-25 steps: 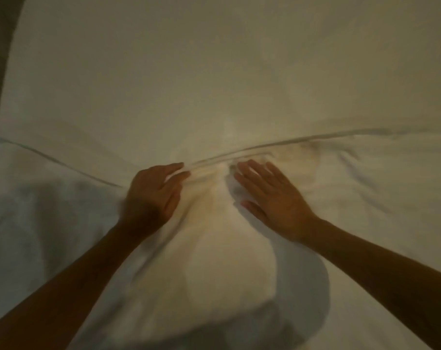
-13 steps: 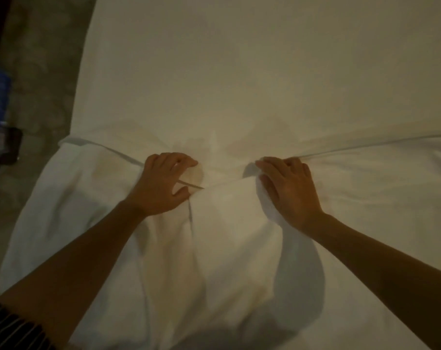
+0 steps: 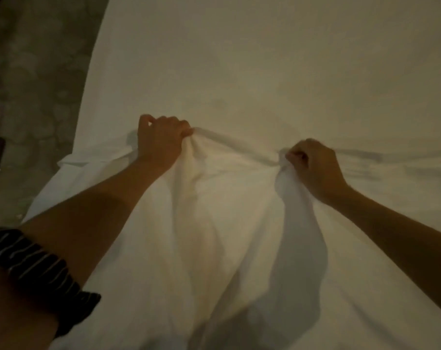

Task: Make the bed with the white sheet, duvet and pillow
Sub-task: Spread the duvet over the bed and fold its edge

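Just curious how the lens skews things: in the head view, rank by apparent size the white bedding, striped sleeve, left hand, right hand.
1. white bedding, filling most of the frame.
2. striped sleeve, enlarged by nearness.
3. left hand and right hand: alike, so unranked.

One head-worn camera looks steeply down and forward from close above the white fabric-covered bed point(image 3: 265, 59), which fills most of the view, with grey mottled floor point(image 3: 37, 72) along the bed's left. The left hand point(image 3: 161, 142) and right hand point(image 3: 315, 168), gripping bunched white cloth point(image 3: 227, 198), sit mid-view.
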The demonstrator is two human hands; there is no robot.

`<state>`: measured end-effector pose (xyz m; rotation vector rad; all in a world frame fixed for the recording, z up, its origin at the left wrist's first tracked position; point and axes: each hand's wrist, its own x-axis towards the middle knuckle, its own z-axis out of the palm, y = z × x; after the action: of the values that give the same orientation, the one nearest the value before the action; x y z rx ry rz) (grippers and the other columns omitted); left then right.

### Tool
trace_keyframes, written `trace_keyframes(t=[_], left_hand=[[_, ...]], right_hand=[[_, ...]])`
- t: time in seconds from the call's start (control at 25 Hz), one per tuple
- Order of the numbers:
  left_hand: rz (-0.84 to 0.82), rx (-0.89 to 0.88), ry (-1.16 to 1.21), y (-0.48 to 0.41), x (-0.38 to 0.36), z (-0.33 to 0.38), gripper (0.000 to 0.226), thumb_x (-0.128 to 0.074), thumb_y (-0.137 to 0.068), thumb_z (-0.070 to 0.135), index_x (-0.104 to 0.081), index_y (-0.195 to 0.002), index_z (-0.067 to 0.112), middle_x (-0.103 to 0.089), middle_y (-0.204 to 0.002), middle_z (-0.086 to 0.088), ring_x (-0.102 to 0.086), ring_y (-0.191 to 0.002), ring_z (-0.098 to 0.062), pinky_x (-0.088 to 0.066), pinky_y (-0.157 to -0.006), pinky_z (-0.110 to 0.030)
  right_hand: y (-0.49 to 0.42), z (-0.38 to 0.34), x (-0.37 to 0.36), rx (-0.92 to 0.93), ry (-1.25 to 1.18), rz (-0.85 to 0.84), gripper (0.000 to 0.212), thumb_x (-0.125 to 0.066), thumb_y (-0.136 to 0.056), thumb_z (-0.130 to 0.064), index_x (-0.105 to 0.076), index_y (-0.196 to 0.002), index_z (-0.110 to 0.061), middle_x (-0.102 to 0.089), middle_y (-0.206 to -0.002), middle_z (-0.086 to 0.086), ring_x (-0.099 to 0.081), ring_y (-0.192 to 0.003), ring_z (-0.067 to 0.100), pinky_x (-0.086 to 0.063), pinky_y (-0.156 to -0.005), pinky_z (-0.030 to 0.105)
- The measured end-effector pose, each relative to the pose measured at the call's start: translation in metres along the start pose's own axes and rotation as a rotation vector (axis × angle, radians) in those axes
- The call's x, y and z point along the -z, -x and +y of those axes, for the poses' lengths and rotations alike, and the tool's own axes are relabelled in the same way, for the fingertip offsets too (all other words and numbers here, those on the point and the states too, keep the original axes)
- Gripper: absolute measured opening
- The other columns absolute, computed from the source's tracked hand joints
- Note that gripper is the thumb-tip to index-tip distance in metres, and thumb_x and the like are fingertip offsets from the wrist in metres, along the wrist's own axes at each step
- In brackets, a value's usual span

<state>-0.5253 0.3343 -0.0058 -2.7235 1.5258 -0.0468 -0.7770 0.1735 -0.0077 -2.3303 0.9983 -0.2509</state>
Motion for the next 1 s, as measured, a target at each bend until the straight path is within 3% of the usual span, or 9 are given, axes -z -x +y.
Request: trace_keyframes(t=[0.12, 0.24, 0.32, 0.44, 0.52, 0.6, 0.72, 0.88, 1.0], left_hand=[[-0.114, 0.03, 0.033, -0.03, -0.007, -0.007, 0.03, -0.037, -0.103, 0.027, -0.065, -0.11, 0.021, -0.064, -0.107, -0.007, -0.056, -0.101, -0.028, -0.027, -0.091, -0.037], [-0.186, 0.054, 0.187, -0.018, -0.017, -0.022, 0.032, -0.042, -0.1, 0.035, -0.063, -0.103, 0.011, -0.063, -0.105, -0.014, -0.057, -0.097, -0.033, -0.035, -0.087, -0.039], [-0.162, 0.041, 0.15, 0.0, -0.02, -0.038, 0.027, -0.047, -0.098, 0.032, -0.061, -0.102, 0.01, -0.061, -0.101, -0.015, -0.059, -0.091, -0.035, -0.036, -0.085, -0.041], [-0.121, 0.027, -0.007, 0.028, -0.019, -0.063, 0.017, -0.051, -0.095, 0.021, -0.062, -0.1, 0.009, -0.061, -0.093, -0.016, -0.059, -0.082, -0.036, -0.036, -0.082, -0.044], [-0.084, 0.074, -0.068, 0.043, -0.016, -0.079, 0.012, -0.053, -0.092, 0.011, -0.063, -0.1, 0.009, -0.06, -0.092, -0.016, -0.057, -0.083, -0.036, -0.033, -0.086, -0.045], [-0.044, 0.128, -0.103, 0.06, -0.007, -0.095, 0.019, -0.055, -0.085, 0.001, -0.063, -0.102, 0.005, -0.059, -0.095, -0.02, -0.055, -0.087, -0.04, -0.034, -0.086, -0.048], [0.064, 0.183, -0.09, 0.089, 0.012, -0.108, 0.023, -0.057, -0.078, -0.007, -0.064, -0.099, 0.0, -0.06, -0.092, -0.025, -0.057, -0.082, -0.045, -0.042, -0.075, -0.052], [0.154, 0.098, 0.044, 0.112, 0.02, -0.11, 0.027, -0.044, -0.077, -0.002, -0.066, -0.093, -0.003, -0.061, -0.089, -0.027, -0.06, -0.077, -0.045, -0.05, -0.066, -0.052], [0.144, 0.145, 0.011, 0.115, 0.022, -0.122, 0.027, -0.045, -0.082, -0.005, -0.064, -0.1, -0.003, -0.059, -0.098, -0.029, -0.057, -0.087, -0.046, -0.046, -0.076, -0.053]], right_hand=[[-0.056, -0.001, 0.004, -0.203, -0.056, 0.01, 0.018, -0.055, -0.092, -0.014, -0.066, -0.089, 0.0, -0.067, -0.091, 0.019, -0.06, -0.09, 0.03, -0.036, -0.071, 0.026], [-0.061, 0.002, -0.01, -0.216, 0.02, -0.04, 0.016, -0.051, -0.094, -0.013, -0.062, -0.091, -0.001, -0.062, -0.098, 0.019, -0.056, -0.096, 0.033, -0.031, -0.071, 0.024], [-0.042, -0.003, -0.016, -0.171, 0.076, 0.012, 0.017, -0.052, -0.093, -0.012, -0.058, -0.104, -0.001, -0.056, -0.109, 0.019, -0.051, -0.102, 0.034, -0.032, -0.078, 0.026], [-0.004, -0.019, -0.024, 0.041, 0.291, 0.083, 0.036, -0.052, -0.091, -0.019, -0.051, -0.124, -0.006, -0.05, -0.127, 0.017, -0.05, -0.106, 0.035, -0.037, -0.087, 0.04], [0.025, -0.029, -0.035, 0.176, 0.35, -0.008, 0.044, -0.041, -0.09, -0.03, -0.051, -0.127, -0.009, -0.051, -0.132, 0.016, -0.052, -0.111, 0.035, -0.034, -0.092, 0.041], [0.053, -0.032, -0.05, 0.194, 0.384, -0.181, 0.053, -0.033, -0.09, -0.037, -0.05, -0.131, -0.008, -0.049, -0.137, 0.016, -0.051, -0.121, 0.034, -0.033, -0.102, 0.046], [0.075, -0.029, -0.061, 0.189, 0.416, -0.274, 0.061, -0.028, -0.09, -0.038, -0.045, -0.137, -0.002, -0.045, -0.142, 0.02, -0.044, -0.13, 0.038, -0.029, -0.105, 0.055], [0.083, -0.047, -0.064, 0.25, 0.384, -0.272, 0.065, -0.019, -0.092, -0.041, -0.037, -0.143, -0.004, -0.036, -0.149, 0.017, -0.033, -0.138, 0.034, -0.018, -0.112, 0.05], [0.093, -0.085, -0.072, 0.365, 0.292, -0.275, 0.066, -0.017, -0.093, -0.044, -0.034, -0.145, -0.008, -0.033, -0.151, 0.015, -0.029, -0.14, 0.031, -0.016, -0.114, 0.047]])
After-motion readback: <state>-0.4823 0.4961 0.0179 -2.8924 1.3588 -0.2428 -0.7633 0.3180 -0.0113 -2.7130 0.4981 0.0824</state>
